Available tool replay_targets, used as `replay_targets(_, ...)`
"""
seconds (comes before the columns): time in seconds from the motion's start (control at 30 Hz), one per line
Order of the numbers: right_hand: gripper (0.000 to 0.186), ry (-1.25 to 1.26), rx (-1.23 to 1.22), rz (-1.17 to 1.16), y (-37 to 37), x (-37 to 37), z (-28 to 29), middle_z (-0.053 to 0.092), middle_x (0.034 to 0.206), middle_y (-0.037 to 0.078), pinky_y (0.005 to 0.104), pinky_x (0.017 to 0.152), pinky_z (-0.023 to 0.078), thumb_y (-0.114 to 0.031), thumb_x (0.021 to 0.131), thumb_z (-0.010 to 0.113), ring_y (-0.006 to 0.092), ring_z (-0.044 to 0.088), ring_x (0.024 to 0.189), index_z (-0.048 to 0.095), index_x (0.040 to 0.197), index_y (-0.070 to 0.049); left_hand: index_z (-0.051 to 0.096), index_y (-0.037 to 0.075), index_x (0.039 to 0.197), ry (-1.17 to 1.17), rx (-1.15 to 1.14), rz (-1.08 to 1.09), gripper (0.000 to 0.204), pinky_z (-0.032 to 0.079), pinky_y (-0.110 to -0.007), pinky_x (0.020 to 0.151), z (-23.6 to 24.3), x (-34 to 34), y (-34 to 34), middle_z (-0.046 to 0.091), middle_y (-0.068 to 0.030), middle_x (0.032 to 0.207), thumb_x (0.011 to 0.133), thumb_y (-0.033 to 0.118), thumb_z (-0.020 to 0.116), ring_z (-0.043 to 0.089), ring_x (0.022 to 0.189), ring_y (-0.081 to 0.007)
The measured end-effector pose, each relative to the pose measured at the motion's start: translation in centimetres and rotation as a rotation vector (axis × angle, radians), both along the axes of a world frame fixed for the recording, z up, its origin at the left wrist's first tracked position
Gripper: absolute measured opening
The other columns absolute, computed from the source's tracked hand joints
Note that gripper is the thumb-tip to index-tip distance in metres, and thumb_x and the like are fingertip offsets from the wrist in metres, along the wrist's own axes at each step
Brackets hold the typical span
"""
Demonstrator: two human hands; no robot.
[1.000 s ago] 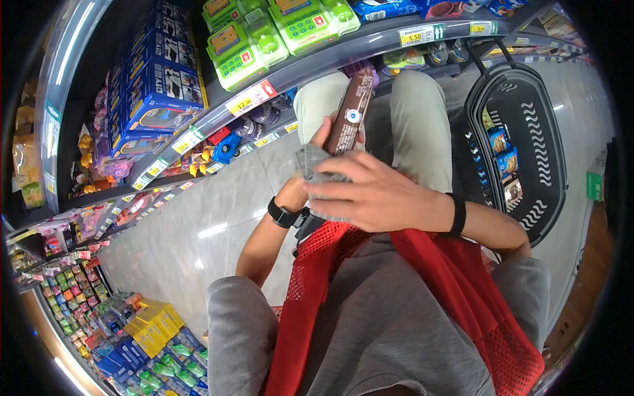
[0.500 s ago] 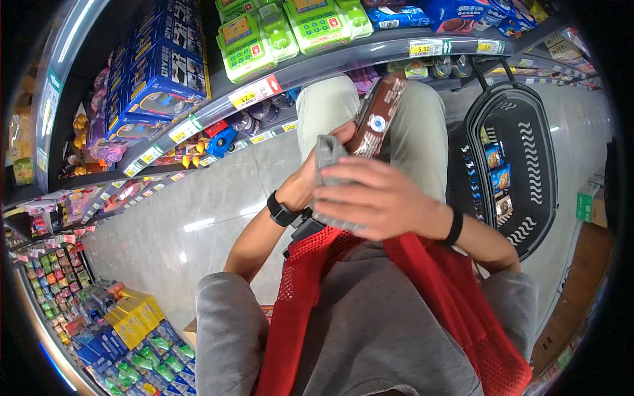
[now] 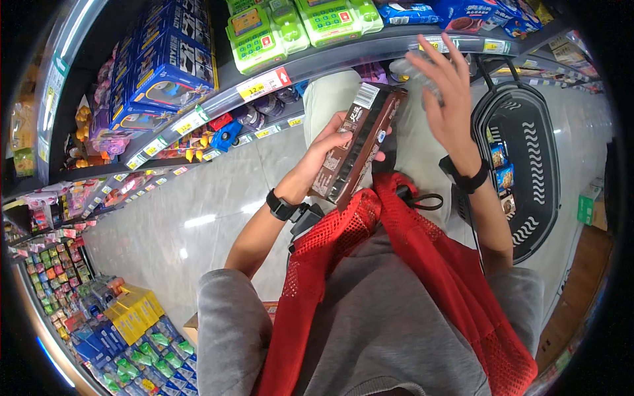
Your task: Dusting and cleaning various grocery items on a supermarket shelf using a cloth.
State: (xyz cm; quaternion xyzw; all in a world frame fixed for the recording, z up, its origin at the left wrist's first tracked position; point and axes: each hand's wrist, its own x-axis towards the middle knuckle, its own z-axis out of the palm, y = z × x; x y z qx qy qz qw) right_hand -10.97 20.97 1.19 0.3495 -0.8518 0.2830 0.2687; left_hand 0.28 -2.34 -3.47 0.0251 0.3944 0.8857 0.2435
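Note:
My left hand (image 3: 327, 148) grips a long brown packet (image 3: 356, 142) with a dark stripe and a barcode at its upper end, tilted above my lap. My right hand (image 3: 444, 99) is raised at the shelf's front edge, fingers spread. A grey crumpled thing (image 3: 413, 72) sits behind those fingers, partly hidden; I cannot tell whether they touch it. Red mesh vest fabric (image 3: 337, 237) hangs just below the packet.
Shelves with green toys (image 3: 261, 43), blue toy boxes (image 3: 158, 79) and blue snack packs (image 3: 406, 13) curve ahead. A dark basket (image 3: 541, 185) with snack packs stands at my right. More packaged goods (image 3: 135, 310) fill the lower left. Grey tiled floor (image 3: 165, 244) lies between.
My right hand has left the packet, moved up and right, and spread its fingers; the grey thing has moved up behind it. The packet, still in my left hand, now lies lower, showing its barcode.

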Motion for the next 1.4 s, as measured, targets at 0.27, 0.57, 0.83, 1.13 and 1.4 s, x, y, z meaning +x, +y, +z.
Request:
replay_targets(0.27,0.061,-0.177,0.245,0.771,-4.7,9.1,-3.0,0.045,0.152,0.007,0.0488,0.117,0.034,-0.019,0.081,0.068,0.0289,0.038,0.144,0.055,0.141,-0.02,0.027,0.01,0.156,-0.029,0.55,-0.104,0.072,0.047,-0.049,0.107,-4.0,-1.8,-0.6,0.043,-0.0227,0.15,0.103,0.059,0.026,0.051,0.133,-0.0346)
replay_targets(0.57,0.056,-0.117,0.307,0.393,-4.2,2.5,-3.0,0.044,0.153,0.007,0.0531,0.12,0.025,-0.031,0.091,0.062,0.0309,0.031,0.147,0.051,0.145,-0.021,0.037,0.013,0.15,-0.296,0.135,0.132,0.068,0.059,-0.049,0.088,-5.1,-0.4,-1.2,0.053,-0.0187,0.139,0.103,0.061,0.028,0.061,0.12,-0.0341)
replay_targets(0.83,0.061,-0.262,0.218,0.589,-5.3,9.7,-3.1,0.046,0.15,0.011,0.0532,0.121,0.026,-0.028,0.083,0.071,0.0347,0.036,0.144,0.055,0.14,-0.018,0.031,0.007,0.154,-0.4,0.444,0.167,0.089,0.056,-0.047,0.092,-1.2,-1.0,0.3,0.05,-0.0214,0.144,0.095,0.074,0.031,0.062,0.114,-0.0353)
replay_targets(1.13,0.044,-0.161,0.161,0.399,-4.8,-0.7,-5.1,0.053,0.145,0.009,0.0481,0.117,0.031,-0.025,0.091,0.061,0.0292,0.046,0.135,0.061,0.135,-0.019,0.048,0.008,0.14,-0.298,0.167,0.197,0.069,0.061,-0.047,0.076,-2.7,-0.2,0.6,0.064,-0.0194,0.118,0.101,0.062,0.028,0.066,0.103,-0.0304)
replay_targets(1.4,0.042,-0.121,0.081,0.275,-5.7,4.1,-3.7,0.056,0.135,0.01,0.0464,0.106,0.042,-0.025,0.092,0.061,0.0334,0.048,0.13,0.062,0.132,-0.014,0.045,0.004,0.142,-0.303,0.168,0.221,0.074,0.061,-0.045,0.075,-2.8,1.1,0.1,0.064,-0.0187,0.116,0.101,0.063,0.026,0.068,0.097,-0.03)
